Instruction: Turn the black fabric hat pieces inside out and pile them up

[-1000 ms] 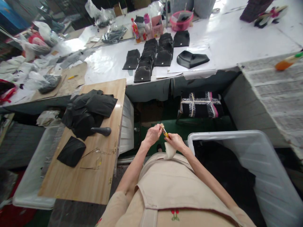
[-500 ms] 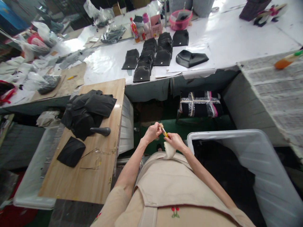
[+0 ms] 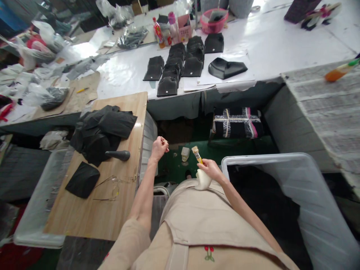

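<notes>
right fingers: pinch the yellow handle of a small brush [image 3: 197, 154], bristles up and away; right hand [image 3: 210, 169] also pins a pale curved piece [image 3: 203, 180] against the apron [image 3: 197, 217]
left fingers: curled into a loose fist, tips pressed together; cannot tell if anything small is pinched; left hand [image 3: 159, 147] is raised, apart from the brush, just right of the wooden board's edge
brush place: near centre, over the lap, between both hands
small pot [image 3: 185, 153]: pale, on the green floor just left of the brush tip
wooden board [image 3: 118, 210]: left; carries loose black pieces [image 3: 102, 129], a dark handled tool [image 3: 118, 155], one flat black piece [image 3: 83, 180]
counter [image 3: 275, 45]: far; rows of black pieces [image 3: 180, 63] laid out flat
tub [image 3: 315, 202]: right, white rim, dark contents
progress: judged mid-batch; far rows look handled, the left pile looks pending, pale piece in hand
</notes>
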Demonstrator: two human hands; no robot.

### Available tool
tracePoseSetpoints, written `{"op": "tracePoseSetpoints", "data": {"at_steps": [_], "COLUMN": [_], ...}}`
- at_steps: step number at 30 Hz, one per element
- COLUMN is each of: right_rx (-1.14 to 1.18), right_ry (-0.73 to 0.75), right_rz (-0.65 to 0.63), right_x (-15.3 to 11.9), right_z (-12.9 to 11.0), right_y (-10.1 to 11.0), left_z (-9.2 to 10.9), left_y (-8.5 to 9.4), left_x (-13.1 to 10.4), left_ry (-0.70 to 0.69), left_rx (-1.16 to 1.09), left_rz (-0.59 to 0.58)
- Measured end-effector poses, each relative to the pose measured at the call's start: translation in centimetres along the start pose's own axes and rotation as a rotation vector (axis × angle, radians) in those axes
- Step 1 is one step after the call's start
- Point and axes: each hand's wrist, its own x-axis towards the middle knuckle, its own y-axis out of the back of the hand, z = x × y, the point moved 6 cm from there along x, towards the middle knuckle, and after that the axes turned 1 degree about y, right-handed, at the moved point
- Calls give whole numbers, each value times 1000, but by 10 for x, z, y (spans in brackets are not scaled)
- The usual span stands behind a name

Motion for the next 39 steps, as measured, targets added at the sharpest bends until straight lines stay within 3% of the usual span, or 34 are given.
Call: {"op": "tracePoseSetpoints", "data": {"at_steps": [3,9,12,15,22,31,36,39], "right_rx": [62,88,48,-29,-207,-337,-374,-395], "right_ry": [10,-5,-17,-34,-70,-43,-17,-24], "right_rz": [-10,-12,-1,21,46,23,2,2], "right_x": [4,10,9,8,3,-1,-2,-5], "right_z": [1,3,3,0,-10,-11,-14,-15], "right_y": [-4,-9,-6,-1,6,12,12,10], "left_z": [5,14,18,25,53,57,58,55], "left_y": [-2,-62,-77,-81,-83,-93,-95,-91], "left_x": [0,-40,-54,-58,-61,-56,-53,-48], "left_ry": [1,75,71,18,-360,-427,-424,-395], "left_rx": [-164,-348,-321,-249,221,597,540,499], "left_rz": [-51,-256,-289,-257,-139,-256,-296,-253]}}
